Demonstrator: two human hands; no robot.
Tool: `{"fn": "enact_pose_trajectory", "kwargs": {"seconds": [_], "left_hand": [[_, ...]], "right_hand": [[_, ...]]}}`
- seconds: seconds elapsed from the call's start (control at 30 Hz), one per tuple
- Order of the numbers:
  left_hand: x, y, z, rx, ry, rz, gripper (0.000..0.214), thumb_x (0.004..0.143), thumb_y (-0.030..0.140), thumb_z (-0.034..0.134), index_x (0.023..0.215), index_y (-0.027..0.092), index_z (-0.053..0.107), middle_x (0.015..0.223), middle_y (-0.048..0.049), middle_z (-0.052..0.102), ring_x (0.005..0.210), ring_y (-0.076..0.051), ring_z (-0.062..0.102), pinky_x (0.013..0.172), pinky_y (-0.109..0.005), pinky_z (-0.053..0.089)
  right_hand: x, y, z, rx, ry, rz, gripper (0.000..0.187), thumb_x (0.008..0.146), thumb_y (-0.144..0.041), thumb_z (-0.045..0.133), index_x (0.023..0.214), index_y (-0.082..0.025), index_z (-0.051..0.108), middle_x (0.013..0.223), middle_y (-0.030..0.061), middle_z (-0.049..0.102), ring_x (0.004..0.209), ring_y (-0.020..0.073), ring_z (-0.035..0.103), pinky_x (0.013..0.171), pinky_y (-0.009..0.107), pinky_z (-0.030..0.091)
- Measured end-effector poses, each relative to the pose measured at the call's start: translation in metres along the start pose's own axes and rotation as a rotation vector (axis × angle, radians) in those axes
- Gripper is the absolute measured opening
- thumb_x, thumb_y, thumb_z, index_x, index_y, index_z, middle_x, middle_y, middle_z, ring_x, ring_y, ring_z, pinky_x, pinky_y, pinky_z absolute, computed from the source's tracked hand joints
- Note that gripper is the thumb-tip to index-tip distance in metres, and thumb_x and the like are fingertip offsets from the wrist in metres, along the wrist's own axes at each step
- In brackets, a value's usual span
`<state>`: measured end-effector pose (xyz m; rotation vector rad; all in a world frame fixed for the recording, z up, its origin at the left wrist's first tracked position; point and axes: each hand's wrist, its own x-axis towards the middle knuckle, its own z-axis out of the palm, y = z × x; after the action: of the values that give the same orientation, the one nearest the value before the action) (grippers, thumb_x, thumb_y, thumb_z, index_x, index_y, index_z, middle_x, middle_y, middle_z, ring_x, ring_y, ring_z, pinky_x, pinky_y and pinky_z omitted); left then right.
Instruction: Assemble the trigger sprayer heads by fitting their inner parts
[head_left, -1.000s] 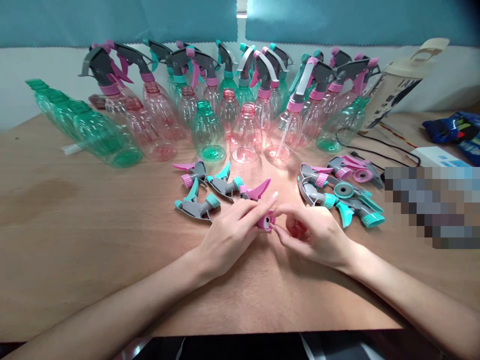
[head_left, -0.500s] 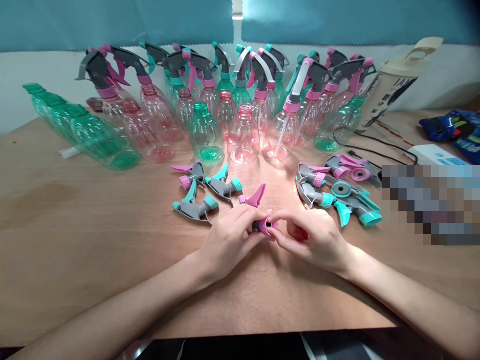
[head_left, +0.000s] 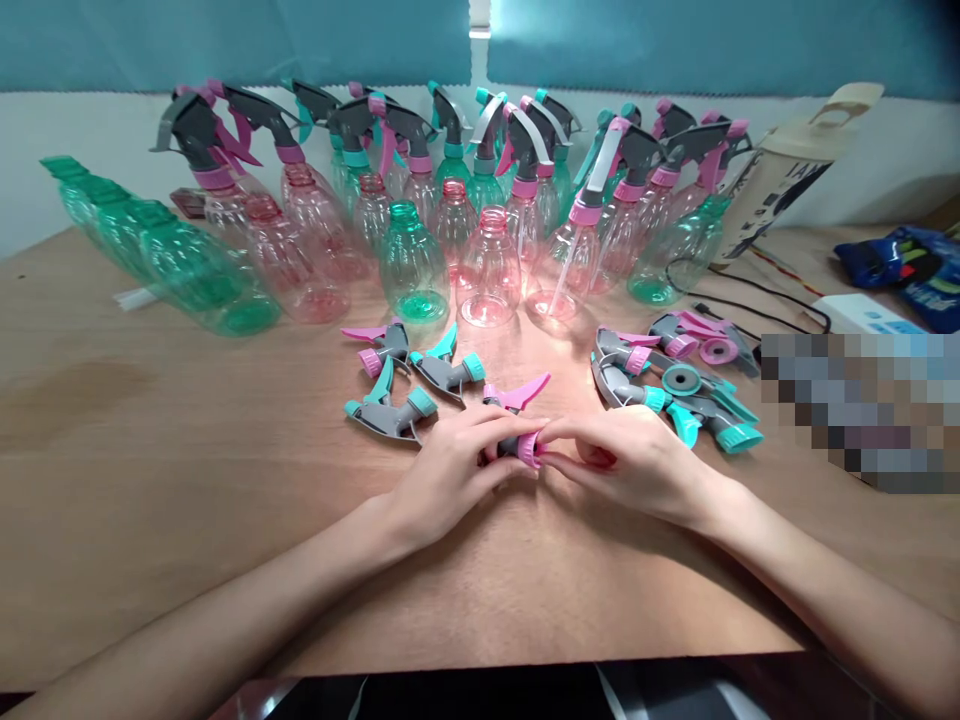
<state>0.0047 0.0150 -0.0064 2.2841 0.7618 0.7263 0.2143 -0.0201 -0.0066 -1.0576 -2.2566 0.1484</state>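
A grey and pink trigger spray head (head_left: 528,450) lies across my left hand (head_left: 448,468), its pink trigger standing up behind the fingers. My left thumb and fingers are closed around its grey neck, which they partly hide. From the other side, the fingertips of my right hand (head_left: 637,462) pinch at the rim of the pink screw collar, whose opening faces right. Whether a small part sits between those fingertips cannot be seen. Loose spray heads with teal and pink collars (head_left: 390,415) lie just beyond my left hand, and more spray heads (head_left: 679,380) are heaped beyond my right.
Clear green and pink bottles (head_left: 411,265) stand in rows at the back, several with spray heads (head_left: 600,170) fitted. A beige shaker bottle (head_left: 787,180), a black cable (head_left: 757,285) and a blue packet (head_left: 911,270) are at the right. The wooden table's edge (head_left: 420,672) runs below my arms.
The spray head has turned in my hands, so its pink trigger now shows joined to the grey body and points more to the right. Both hands stay on it.
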Motion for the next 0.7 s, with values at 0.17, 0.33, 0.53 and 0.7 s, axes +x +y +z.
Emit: {"fn": "enact_pose_trajectory", "kwargs": {"seconds": [0.17,0.33,0.53,0.7], "left_hand": [[0.001,0.005,0.001,-0.099,0.039,-0.108,0.028,0.076,0.016,0.072,0.103,0.018,0.066,0.084,0.0009,0.063,0.063,-0.01,0.048,0.061,-0.023,0.04],[-0.001,0.006,0.003,-0.084,0.056,-0.139,0.026,0.077,0.018,0.071,0.102,0.019,0.065,0.071,0.0039,0.056,0.058,-0.009,0.044,0.057,-0.021,0.036],[-0.001,0.005,0.003,-0.079,0.067,-0.126,0.026,0.078,0.015,0.071,0.102,0.018,0.064,0.082,0.0018,0.06,0.062,-0.009,0.046,0.058,-0.021,0.037],[0.0,0.004,0.002,-0.168,0.083,-0.137,0.033,0.08,0.009,0.067,0.11,0.02,0.062,0.088,0.0021,0.064,0.06,-0.008,0.045,0.057,-0.02,0.038]], "right_hand": [[-0.005,-0.002,0.009,0.077,0.019,0.07,0.014,0.083,-0.021,0.062,0.095,-0.019,0.068,0.055,-0.0066,0.057,0.044,0.0061,0.045,0.051,0.019,0.038],[-0.008,-0.007,0.018,0.131,0.106,0.146,0.015,0.083,-0.024,0.064,0.095,-0.017,0.068,0.05,-0.0077,0.051,0.04,0.0054,0.041,0.046,0.018,0.036],[-0.006,-0.016,0.019,0.263,0.144,0.344,0.014,0.086,-0.025,0.06,0.091,-0.017,0.07,0.05,-0.0055,0.057,0.038,0.0058,0.043,0.041,0.019,0.034],[-0.005,-0.014,0.015,0.268,0.165,0.333,0.014,0.086,-0.023,0.06,0.091,-0.016,0.071,0.047,-0.006,0.056,0.036,0.0058,0.042,0.041,0.019,0.034]]}}
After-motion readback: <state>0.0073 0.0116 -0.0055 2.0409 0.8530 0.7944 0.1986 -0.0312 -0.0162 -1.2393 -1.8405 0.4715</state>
